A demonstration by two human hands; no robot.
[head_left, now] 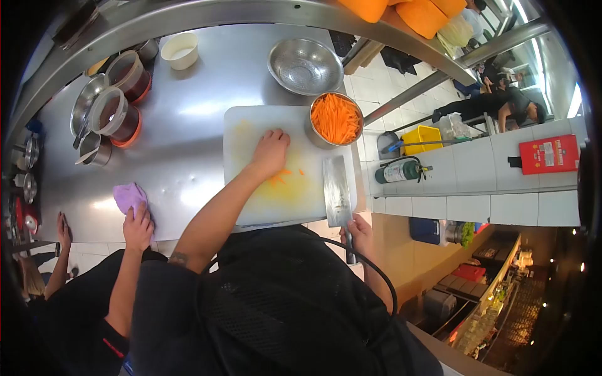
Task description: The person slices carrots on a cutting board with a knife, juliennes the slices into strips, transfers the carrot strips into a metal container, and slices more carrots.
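My left hand (271, 152) is on the white cutting board (241, 207), its fingers curled down against the surface. Whatever may be under them is hidden. Beside its wrist lie a few orange carrot shreds (280, 178) on a yellow-stained patch. At the board's right edge, my right hand (359, 237) grips the dark handle of a cleaver (337, 191), whose broad blade rests flat over the board. A steel bowl heaped with carrot shreds (337, 119) stands at the board's upper right corner.
Behind the board sits a steel colander (305, 66). A white tub (180, 50) and plastic containers of dark sauce (115, 114) stand farther left. On my left, a co-worker's hand (138, 227) holds a purple cloth (129, 197). A metal rail (251, 14) runs overhead.
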